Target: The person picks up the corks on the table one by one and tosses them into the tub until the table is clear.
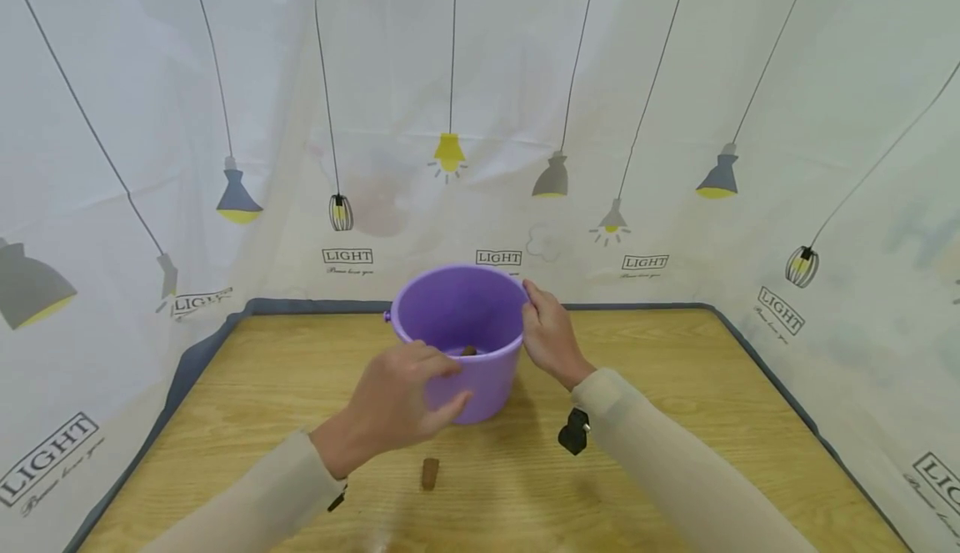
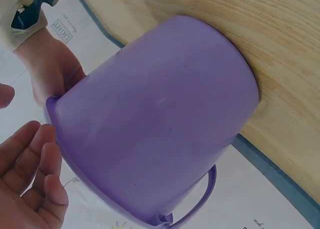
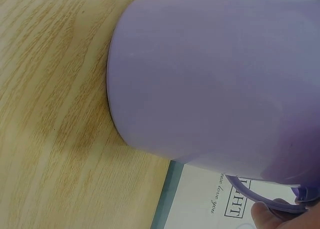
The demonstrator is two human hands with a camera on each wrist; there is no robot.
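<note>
A purple plastic bucket (image 1: 487, 390) stands upright on the wooden table. My right hand (image 1: 551, 332) grips its rim on the right side; in the right wrist view fingertips (image 3: 261, 215) lie by the bucket's handle (image 3: 247, 193). My left hand (image 1: 393, 394) is at the near-left rim, thumb spread from loosely bent fingers. The left wrist view shows those fingers (image 2: 50, 159) beside the rim with nothing between them and the thumb. A small brown piece (image 1: 468, 350) lies inside the bucket, partly hidden by the rim. Another brown tapered piece, like a cork (image 1: 430, 474), is on the table below my left hand.
The wooden table (image 1: 300, 369) has a dark blue-grey border (image 1: 637, 306) along its back and sides. Behind and beside it hangs a white cloth (image 1: 510, 61) printed with lamps and the word LIGHT. A black device (image 1: 574, 432) is on the right wrist.
</note>
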